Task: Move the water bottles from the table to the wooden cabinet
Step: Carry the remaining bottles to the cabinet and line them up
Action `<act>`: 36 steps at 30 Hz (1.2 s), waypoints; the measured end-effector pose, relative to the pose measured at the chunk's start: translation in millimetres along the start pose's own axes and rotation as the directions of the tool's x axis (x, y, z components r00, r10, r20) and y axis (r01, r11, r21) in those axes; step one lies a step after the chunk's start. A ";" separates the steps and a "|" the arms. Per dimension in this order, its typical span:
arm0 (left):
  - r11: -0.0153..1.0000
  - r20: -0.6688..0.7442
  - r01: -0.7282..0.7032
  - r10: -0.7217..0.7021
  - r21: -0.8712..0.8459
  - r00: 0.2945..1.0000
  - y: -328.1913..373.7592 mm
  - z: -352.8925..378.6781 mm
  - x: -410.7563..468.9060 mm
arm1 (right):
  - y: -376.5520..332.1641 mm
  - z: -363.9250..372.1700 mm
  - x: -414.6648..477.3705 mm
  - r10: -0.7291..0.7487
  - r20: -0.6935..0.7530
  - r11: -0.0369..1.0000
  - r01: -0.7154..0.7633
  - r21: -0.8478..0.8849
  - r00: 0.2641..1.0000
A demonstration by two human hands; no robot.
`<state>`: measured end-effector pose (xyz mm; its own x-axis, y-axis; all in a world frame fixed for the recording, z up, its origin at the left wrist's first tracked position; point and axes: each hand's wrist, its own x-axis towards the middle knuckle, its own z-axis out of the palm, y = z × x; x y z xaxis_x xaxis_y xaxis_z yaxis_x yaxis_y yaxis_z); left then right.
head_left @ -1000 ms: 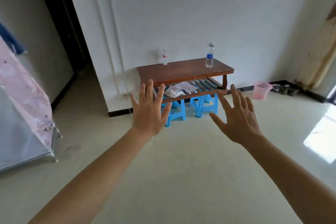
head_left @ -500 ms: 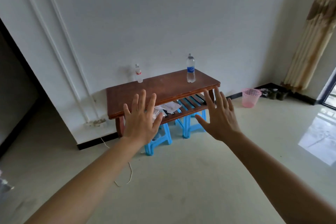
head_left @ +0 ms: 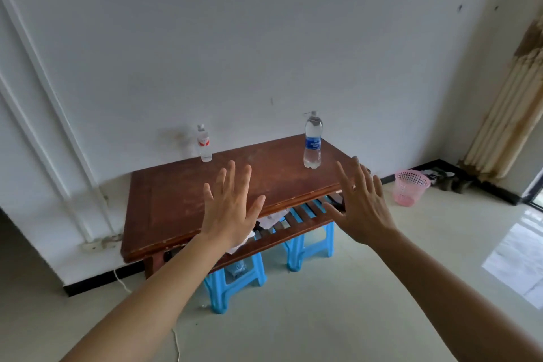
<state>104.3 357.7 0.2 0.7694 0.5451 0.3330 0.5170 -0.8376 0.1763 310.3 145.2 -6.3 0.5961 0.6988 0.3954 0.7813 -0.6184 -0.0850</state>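
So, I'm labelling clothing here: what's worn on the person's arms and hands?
No sleeves show: both forearms are bare to the frame edge. No gloves, watch or bracelet. The left grip wears nothing; the right grip seems to carry a small ring on one finger.

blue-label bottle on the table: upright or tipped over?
Upright. The blue-label bottle stands on its base on the table, cap at the top, with neither hand touching it.

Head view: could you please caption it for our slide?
Left hand and right hand, open, reach toward red-label bottle and blue-label bottle on the table.
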 end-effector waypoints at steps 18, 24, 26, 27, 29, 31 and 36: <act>0.993 0.171 -0.034 0.053 -0.111 0.984 102.3 197.3 375.6 | 249.4 136.2 290.3 0.159 -0.017 0.987 -0.159 0.002 0.987; 0.991 0.140 0.007 0.012 -0.134 0.990 133.9 231.1 476.4 | 316.6 165.9 420.6 0.082 0.014 0.994 -0.083 0.078 0.997; 0.982 0.153 0.052 -0.023 -0.183 0.988 135.4 245.3 493.0 | 321.7 182.1 448.1 0.057 0.037 0.993 -0.061 0.106 0.998; 0.976 0.171 0.082 -0.048 -0.201 0.984 135.5 256.3 502.1 | 324.8 195.5 462.6 0.025 0.047 0.994 -0.030 0.105 0.999; 0.972 0.197 0.114 -0.073 -0.204 0.978 131.9 272.8 513.5 | 324.2 215.6 483.1 -0.058 0.067 0.995 0.052 0.083 0.996; 0.958 0.231 0.163 -0.109 -0.234 0.967 125.4 289.1 525.7 | 322.5 233.7 504.7 -0.129 0.108 0.989 0.119 0.091 0.986; 0.868 0.324 0.286 -0.155 -0.407 0.933 98.5 329.9 547.9 | 296.8 262.7 559.5 -0.226 0.206 0.946 0.164 0.279 0.952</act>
<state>700.5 585.9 -105.6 0.7591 0.6508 -0.0162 0.5157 -0.5859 0.6251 924.3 447.0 -50.6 0.4293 0.8792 0.2068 0.8885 -0.3701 -0.2712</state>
